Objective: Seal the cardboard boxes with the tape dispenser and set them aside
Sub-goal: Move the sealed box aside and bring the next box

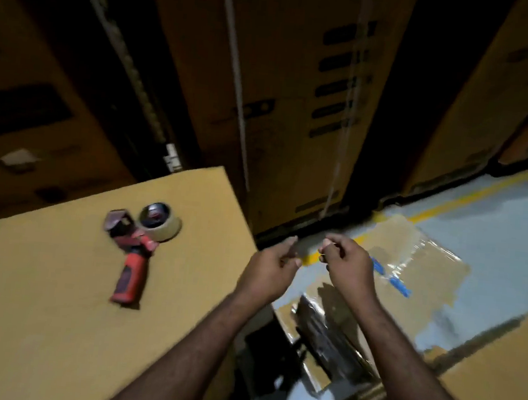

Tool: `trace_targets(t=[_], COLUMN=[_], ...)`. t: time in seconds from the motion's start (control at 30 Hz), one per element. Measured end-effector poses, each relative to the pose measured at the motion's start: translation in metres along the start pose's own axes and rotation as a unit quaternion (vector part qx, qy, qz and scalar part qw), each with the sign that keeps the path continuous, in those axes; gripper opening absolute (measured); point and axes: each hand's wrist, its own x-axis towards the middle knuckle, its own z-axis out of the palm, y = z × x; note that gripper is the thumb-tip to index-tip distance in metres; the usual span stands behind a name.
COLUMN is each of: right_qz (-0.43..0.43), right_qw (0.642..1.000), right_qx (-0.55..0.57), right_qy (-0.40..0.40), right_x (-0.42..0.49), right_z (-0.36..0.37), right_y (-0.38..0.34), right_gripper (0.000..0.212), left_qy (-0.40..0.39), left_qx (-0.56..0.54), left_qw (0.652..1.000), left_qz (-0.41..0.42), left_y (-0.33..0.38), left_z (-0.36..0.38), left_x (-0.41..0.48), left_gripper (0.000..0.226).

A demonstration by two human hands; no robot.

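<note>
1. Fingers [290,243] of left hand [270,264] and right hand [349,264] pinch a blurred thin strip [308,246] between them, possibly tape.
2. Tape dispenser [130,252] lies unheld on the cardboard box [55,309].
3. No seal visible on it; sealing and setting aside appear outstanding.

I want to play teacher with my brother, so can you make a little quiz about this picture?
1. True or false: the dispenser lies on top of the box.
2. Which hand holds the dispenser? A: left. B: right. C: neither.
3. Fill in: the dispenser's handle is coloured ____.

Key:
1. True.
2. C: the left hand and the right hand are both away from it, off to the side of the box.
3. Red.
</note>
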Motion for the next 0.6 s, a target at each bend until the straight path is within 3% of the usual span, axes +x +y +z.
trace_targets(t=[0.17, 0.3, 0.47, 0.6], right_qz=[-0.106, -0.165, -0.245, -0.289], right_qw=[0.985, 0.953, 0.876, 0.799], right_qx=[-0.001, -0.015, -0.055, -0.092], right_qy=[-0.135, -0.252, -0.411, -0.519], right_x=[-0.047, -0.119, -0.236, -0.342], right_z=[0.076, 0.151, 0.247, 0.303], right_y=[-0.069, -0.115, -0.143, -0.148], right_gripper=[0.016, 0.015, 0.012, 0.031], left_qy=[0.125, 0.231, 0.371, 0.462], left_qx=[-0.103, -0.137, -0.171, -0.177], left_qw=[0.985, 0.958, 0.893, 0.832], left_qz=[-0.05, -0.101, -0.191, -0.25], left_y=[-0.04, -0.089, -0.155, -0.206], left_z=[-0.08, -0.138, -0.179, -0.185], left_x=[-0.079, -0.173, -0.306, -0.414], left_gripper=[0.047, 0.039, 0.036, 0.038])
